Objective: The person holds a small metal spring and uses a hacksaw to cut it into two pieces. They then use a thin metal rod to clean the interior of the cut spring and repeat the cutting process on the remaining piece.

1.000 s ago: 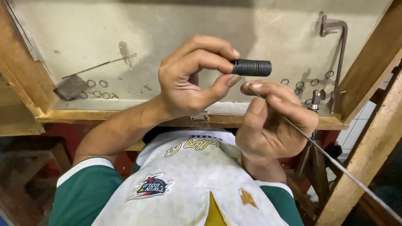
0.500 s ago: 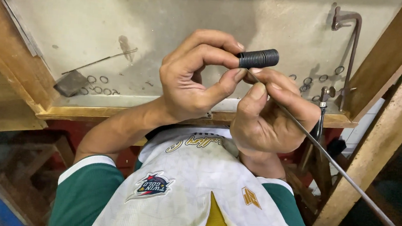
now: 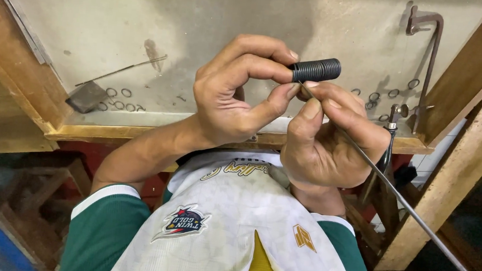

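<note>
Lying under both hands is the pale worktop (image 3: 146, 25), with small metal rings (image 3: 119, 100) scattered on it. The left hand (image 3: 238, 95) pinches a black ribbed coil (image 3: 316, 70) between thumb and fingers above the worktop. The right hand (image 3: 332, 142) is closed around a thin metal rod (image 3: 417, 221), whose tip meets the coil.

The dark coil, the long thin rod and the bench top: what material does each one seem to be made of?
Dark coil: probably metal wire wound in tight turns, dull black; the fine ribs show it. Long thin rod: likely steel, smooth grey with a faint shine. Bench top: pale, matt, stained sheet, maybe painted board or metal; its frame is clearly wood, the grain shows.
</note>
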